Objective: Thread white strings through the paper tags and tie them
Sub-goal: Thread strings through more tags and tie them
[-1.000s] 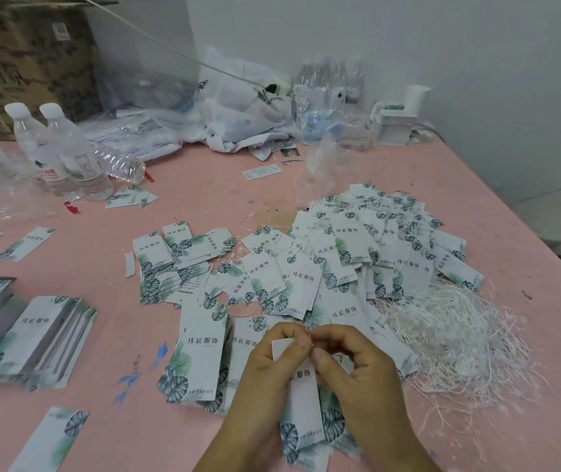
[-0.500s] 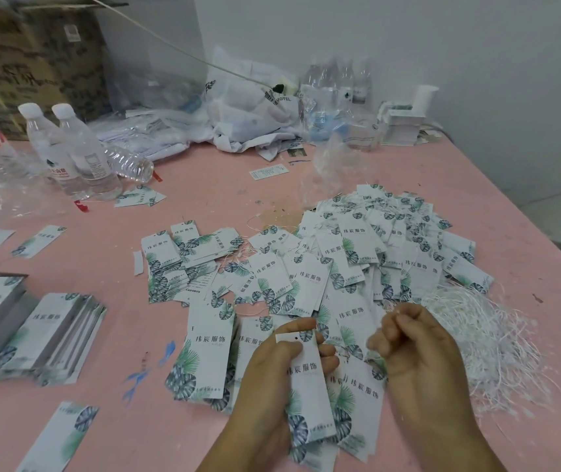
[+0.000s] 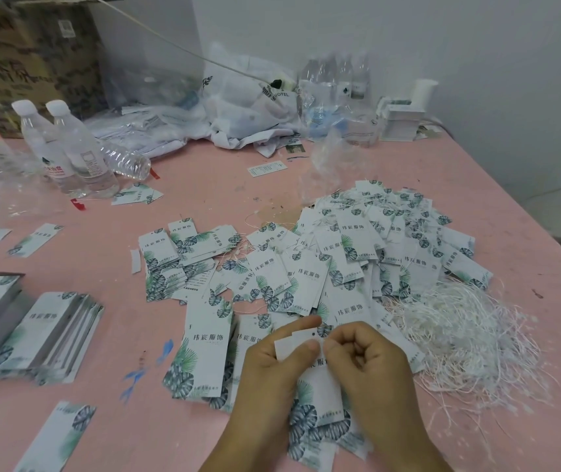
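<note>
**Soft, even light, with a wide-angle bend at the edges**

We see flat, diffuse indoor light with no clear source. Shadows are faint: a thin one lies under the left hand (image 3: 272, 366) and the right hand (image 3: 371, 362). The pink table (image 3: 204, 185) shows no glare; the water bottles (image 3: 68, 148) carry small highlights. The table's edges curve outward, and detail softens toward the corners.
</note>
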